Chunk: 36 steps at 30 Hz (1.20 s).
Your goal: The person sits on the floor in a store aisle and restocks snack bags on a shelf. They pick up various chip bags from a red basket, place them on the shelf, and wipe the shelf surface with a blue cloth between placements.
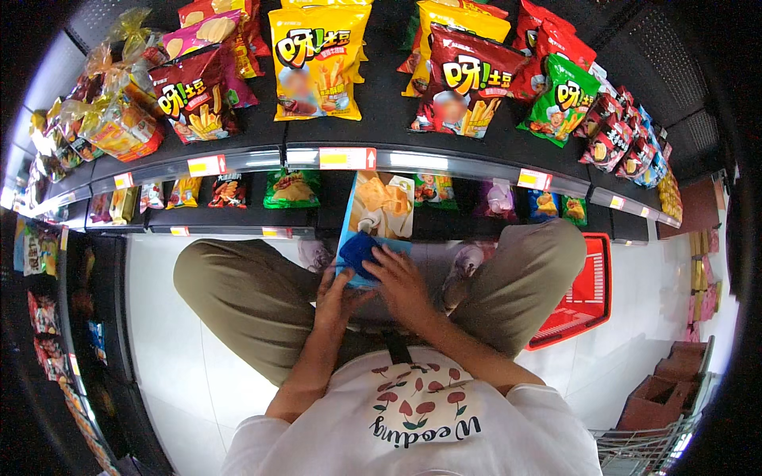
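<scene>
Between my knees, a light blue box [384, 205] with pictures of golden baked food on its face stands tilted, its top end by the shelf's front edge. My left hand [336, 297] grips its lower left corner, the thumb on the front. A crumpled dark blue cloth [359, 253] lies against the lower part of the face. My right hand [400, 278] presses the cloth there, fingers spread over the cloth and the box's right side. The underside of the box is hidden by my hands.
Snack bags stand on the upper shelf, among them a yellow bag [321, 65] and a dark red one [467, 83]. Smaller packs, such as a green bag [292, 189], sit on the shelf below. A red shopping basket [606, 279] is beside my right knee; a wire cart [649, 443] stands behind it.
</scene>
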Each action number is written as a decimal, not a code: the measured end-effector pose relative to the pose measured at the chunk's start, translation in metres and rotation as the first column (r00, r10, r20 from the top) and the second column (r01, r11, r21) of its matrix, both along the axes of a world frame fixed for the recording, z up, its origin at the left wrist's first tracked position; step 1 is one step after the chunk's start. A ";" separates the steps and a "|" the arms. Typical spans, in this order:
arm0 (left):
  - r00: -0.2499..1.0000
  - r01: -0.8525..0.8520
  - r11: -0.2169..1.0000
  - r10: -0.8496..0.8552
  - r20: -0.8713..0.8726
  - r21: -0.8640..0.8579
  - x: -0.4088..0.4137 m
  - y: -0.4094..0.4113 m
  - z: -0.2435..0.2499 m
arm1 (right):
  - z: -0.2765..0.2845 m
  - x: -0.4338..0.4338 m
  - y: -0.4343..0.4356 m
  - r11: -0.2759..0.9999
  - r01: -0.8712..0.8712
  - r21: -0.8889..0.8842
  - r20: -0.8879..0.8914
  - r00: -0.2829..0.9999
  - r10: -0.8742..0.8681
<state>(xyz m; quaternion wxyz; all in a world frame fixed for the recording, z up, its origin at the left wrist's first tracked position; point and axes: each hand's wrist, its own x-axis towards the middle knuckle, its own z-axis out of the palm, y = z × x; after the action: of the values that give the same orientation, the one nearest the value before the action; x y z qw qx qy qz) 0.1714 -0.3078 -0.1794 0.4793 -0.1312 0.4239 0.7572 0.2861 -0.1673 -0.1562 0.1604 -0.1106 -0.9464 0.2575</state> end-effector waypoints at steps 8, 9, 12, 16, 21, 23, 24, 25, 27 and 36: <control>0.975 0.162 0.987 -0.162 -0.150 -0.010 0.007 0.010 0.020 | -0.034 -0.083 0.114 0.909 0.408 -0.084 -0.154 0.896 -0.416; 0.976 0.157 0.987 -0.158 -0.147 -0.017 0.007 0.010 0.022 | -0.036 -0.085 0.112 0.920 0.377 -0.107 -0.148 0.909 -0.389; 0.992 0.098 0.995 -0.096 -0.079 0.019 0.003 0.009 0.021 | -0.035 -0.083 0.088 0.964 0.247 -0.102 -0.112 0.960 -0.258; 0.999 -0.024 1.000 0.023 -0.042 -0.012 0.000 0.008 0.008 | -0.021 -0.040 0.028 0.995 -0.090 -0.048 0.016 0.996 0.090; 0.994 -0.101 0.994 0.103 -0.047 0.052 -0.001 0.008 -0.001 | 0.014 0.010 0.011 0.998 0.016 -0.055 0.124 0.992 -0.009; 0.990 -0.126 0.990 0.129 -0.054 0.057 -0.002 0.012 0.006 | 0.014 0.021 0.016 0.982 0.154 -0.106 0.043 0.988 -0.150; 0.988 -0.135 0.990 0.137 -0.066 0.040 -0.004 0.014 0.016 | 0.020 0.024 0.017 0.963 0.224 -0.151 0.027 0.975 -0.223; 0.986 -0.145 0.989 0.146 -0.079 0.023 -0.004 0.015 0.023 | 0.024 0.026 0.019 0.937 0.290 -0.196 0.013 0.956 -0.293; 0.989 -0.116 0.992 0.119 -0.085 0.046 -0.003 0.014 0.024 | 0.016 0.031 0.024 0.719 0.444 -0.535 0.240 0.895 -0.375; 0.980 0.086 0.995 -0.094 -0.178 -0.050 0.006 0.006 0.013 | -0.083 -0.004 0.129 0.511 0.673 -0.534 0.360 0.728 -0.583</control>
<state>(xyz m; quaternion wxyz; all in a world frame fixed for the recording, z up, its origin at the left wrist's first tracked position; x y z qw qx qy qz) 0.1773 -0.3019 -0.1669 0.4699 -0.0529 0.4869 0.7344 0.2823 -0.0387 -0.2388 0.1320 -0.5100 -0.7043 0.4759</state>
